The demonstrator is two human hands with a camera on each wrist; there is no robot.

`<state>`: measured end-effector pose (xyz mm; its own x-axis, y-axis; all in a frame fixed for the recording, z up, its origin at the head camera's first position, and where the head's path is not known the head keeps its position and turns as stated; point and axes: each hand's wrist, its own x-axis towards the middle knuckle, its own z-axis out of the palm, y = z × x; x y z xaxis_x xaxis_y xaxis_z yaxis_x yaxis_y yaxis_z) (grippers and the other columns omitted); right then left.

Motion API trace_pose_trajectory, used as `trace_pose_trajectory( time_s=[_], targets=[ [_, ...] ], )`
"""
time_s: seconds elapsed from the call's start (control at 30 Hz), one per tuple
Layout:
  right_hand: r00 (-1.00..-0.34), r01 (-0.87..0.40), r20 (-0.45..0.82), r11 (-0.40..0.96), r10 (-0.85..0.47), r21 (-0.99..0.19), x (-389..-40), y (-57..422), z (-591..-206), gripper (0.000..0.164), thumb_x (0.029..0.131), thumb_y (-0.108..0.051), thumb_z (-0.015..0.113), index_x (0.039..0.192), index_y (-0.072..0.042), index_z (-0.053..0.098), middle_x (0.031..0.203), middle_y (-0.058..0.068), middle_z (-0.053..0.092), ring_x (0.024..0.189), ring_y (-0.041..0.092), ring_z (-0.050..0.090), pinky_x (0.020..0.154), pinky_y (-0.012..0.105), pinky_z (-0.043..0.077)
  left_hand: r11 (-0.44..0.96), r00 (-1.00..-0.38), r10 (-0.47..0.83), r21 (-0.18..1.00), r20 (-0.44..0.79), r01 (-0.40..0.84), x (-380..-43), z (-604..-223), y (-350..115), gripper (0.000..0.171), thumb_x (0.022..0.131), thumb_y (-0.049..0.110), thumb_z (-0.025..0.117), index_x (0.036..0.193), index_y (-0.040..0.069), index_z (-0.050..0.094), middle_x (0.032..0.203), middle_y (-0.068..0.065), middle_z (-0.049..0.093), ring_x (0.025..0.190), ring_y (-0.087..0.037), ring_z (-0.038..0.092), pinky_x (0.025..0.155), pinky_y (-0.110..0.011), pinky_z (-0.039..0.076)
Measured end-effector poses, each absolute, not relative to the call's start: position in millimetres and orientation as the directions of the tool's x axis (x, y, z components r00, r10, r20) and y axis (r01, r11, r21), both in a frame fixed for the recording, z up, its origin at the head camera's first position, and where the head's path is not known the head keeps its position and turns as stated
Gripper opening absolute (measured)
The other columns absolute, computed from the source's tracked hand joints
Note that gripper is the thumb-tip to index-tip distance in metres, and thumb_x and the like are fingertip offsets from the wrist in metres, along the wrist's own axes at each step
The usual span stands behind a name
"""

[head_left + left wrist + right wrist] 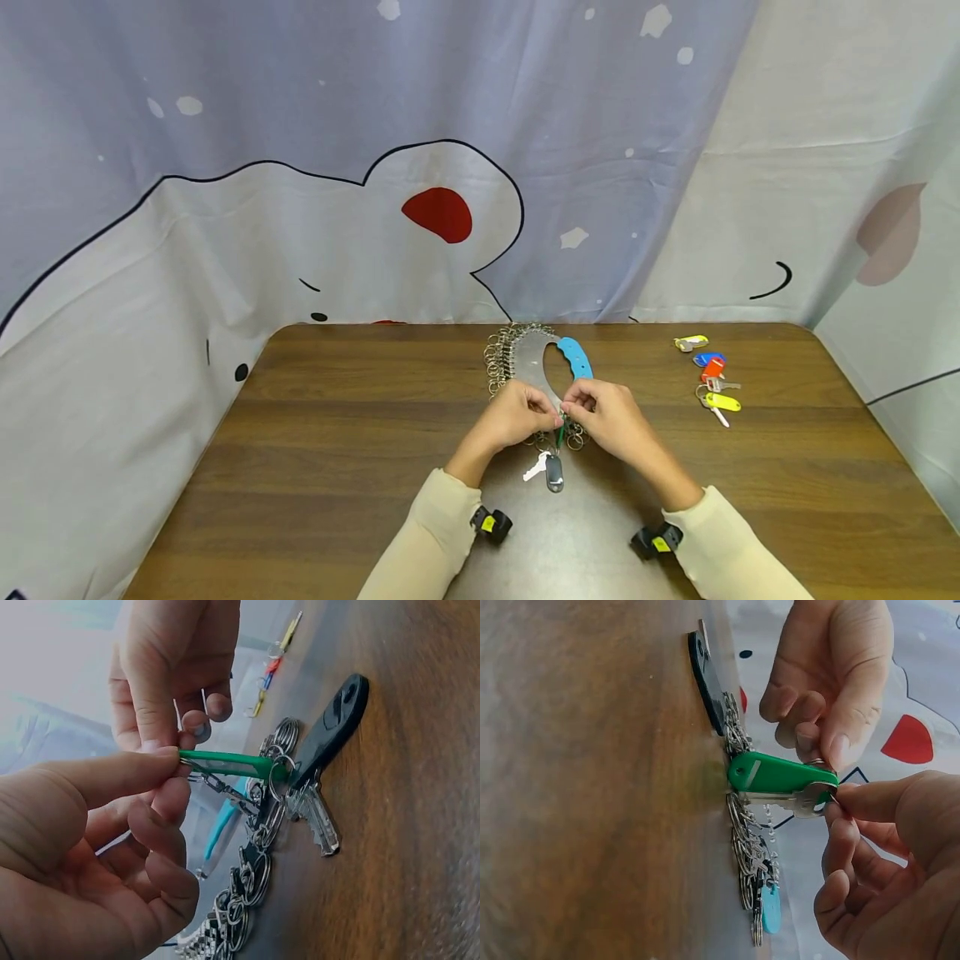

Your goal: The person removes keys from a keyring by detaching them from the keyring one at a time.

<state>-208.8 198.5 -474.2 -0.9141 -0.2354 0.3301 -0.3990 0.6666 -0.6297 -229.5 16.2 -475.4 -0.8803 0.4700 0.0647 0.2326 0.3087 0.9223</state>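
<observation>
My left hand and right hand meet at the near tip of a crescent-shaped metal plate with a blue handle. Fingertips of both hands pinch the key ring at one end of a green key tag; the fingers hide most of that ring. A silver key hangs from it beside the tag. Metal rings line the plate's outer edge. Near the green tag's free end, a dark key tag with a silver key lies on the table.
Toward the right of the wooden table lie loose tagged keys: a yellow tag, a blue tag, a red tag and another yellow tag. A printed curtain hangs behind the table's far edge.
</observation>
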Motion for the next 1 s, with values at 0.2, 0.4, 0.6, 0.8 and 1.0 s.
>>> trace_pose_trajectory(
  time_s=[0.2,0.4,0.6,0.8,1.0],
  targets=[
    [-0.911,-0.408,0.331,0.654,-0.246,-0.637,-208.5,198.2,-474.1,0.009,0.084,-0.015,0.074,0.077,-0.018,0.067,0.068,-0.006,0.066,0.062,0.009,0.059,0.058,0.031,0.052,0.296,-0.895,0.445,0.936,0.04,0.189,-228.9,-476.6,18.1,0.01,0.079,0.004,0.073,0.073,-0.004,0.074,0.061,0.001,0.059,0.053,-0.005,0.048,0.046,-0.019,0.038],
    [-0.922,-0.383,0.313,0.665,-0.229,-0.641,-208.1,197.6,-473.8,0.01,0.083,-0.014,0.074,0.076,-0.017,0.067,0.067,-0.006,0.065,0.061,0.009,0.057,0.057,0.031,0.051,0.226,-0.892,0.452,0.964,0.024,0.141,-230.3,-480.6,17.6,0.005,0.076,-0.004,0.07,0.073,-0.007,0.073,0.062,-0.003,0.063,0.058,-0.006,0.051,0.05,-0.018,0.04],
    [-0.926,-0.372,0.311,0.669,-0.216,-0.643,-208.2,196.0,-475.1,0.011,0.082,-0.012,0.075,0.075,-0.017,0.068,0.066,-0.006,0.064,0.06,0.009,0.057,0.056,0.03,0.05,0.262,-0.892,0.451,0.956,0.002,0.134,-229.5,-479.3,16.5,0.004,0.074,-0.003,0.07,0.073,-0.005,0.074,0.067,-0.012,0.07,0.059,-0.006,0.053,0.05,-0.019,0.041],
    [-0.915,-0.401,0.318,0.648,-0.248,-0.647,-207.7,195.8,-473.5,0.012,0.083,-0.013,0.074,0.076,-0.019,0.067,0.068,-0.007,0.065,0.062,0.009,0.058,0.057,0.03,0.052,0.237,-0.904,0.422,0.971,-0.065,0.041,-228.7,-477.9,17.3,0.01,0.077,0.002,0.074,0.076,-0.008,0.073,0.067,-0.021,0.066,0.051,-0.011,0.048,0.045,-0.021,0.039],
    [-0.927,-0.369,0.308,0.677,-0.215,-0.637,-208.5,197.3,-475.2,0.012,0.082,-0.012,0.074,0.075,-0.018,0.067,0.066,-0.006,0.064,0.06,0.01,0.057,0.056,0.03,0.05,0.201,-0.893,0.448,0.978,-0.04,0.057,-229.6,-477.2,15.7,0.005,0.076,-0.003,0.073,0.076,-0.009,0.074,0.066,-0.013,0.067,0.056,-0.008,0.052,0.051,-0.024,0.042]
  ],
)
